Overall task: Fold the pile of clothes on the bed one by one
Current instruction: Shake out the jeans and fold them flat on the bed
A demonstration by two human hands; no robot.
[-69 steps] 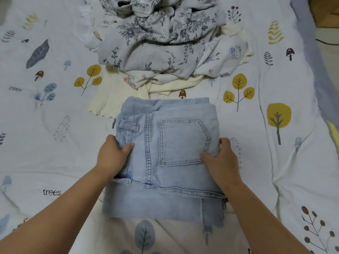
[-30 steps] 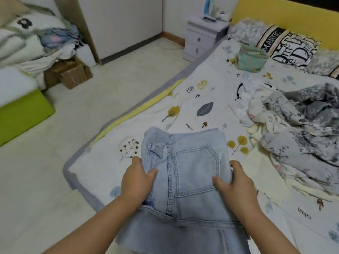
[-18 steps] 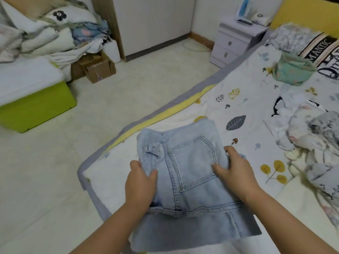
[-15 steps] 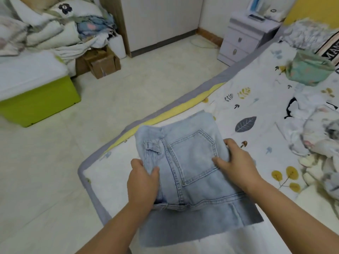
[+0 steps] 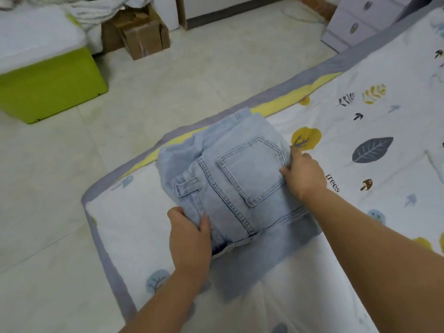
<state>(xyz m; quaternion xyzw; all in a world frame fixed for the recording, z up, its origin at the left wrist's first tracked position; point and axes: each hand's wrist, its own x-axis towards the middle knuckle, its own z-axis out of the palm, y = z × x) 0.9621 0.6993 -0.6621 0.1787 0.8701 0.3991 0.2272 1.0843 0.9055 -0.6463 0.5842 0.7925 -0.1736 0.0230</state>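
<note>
Head view: left hand (image 5: 189, 239) and right hand (image 5: 304, 174) each grip folded jeans (image 5: 235, 188).

Counts: 1 pair of folded jeans (image 5: 230, 186), near corner of 1 bed (image 5: 360, 140). 2 hands on it: left hand (image 5: 189, 239), right hand (image 5: 304, 174). 1 back pocket (image 5: 252, 169) showing. Floor, far left: 1 green box (image 5: 50, 85), 2 cardboard boxes (image 5: 139, 32). Far right: 1 drawer unit (image 5: 353, 20), 2 drawers visible.

Home bedroom, bed (image 5: 360, 131) with leaf-print sheet, drawer nightstand (image 5: 355, 22), cardboard boxes (image 5: 141, 34), tiled floor (image 5: 168, 75)
</note>
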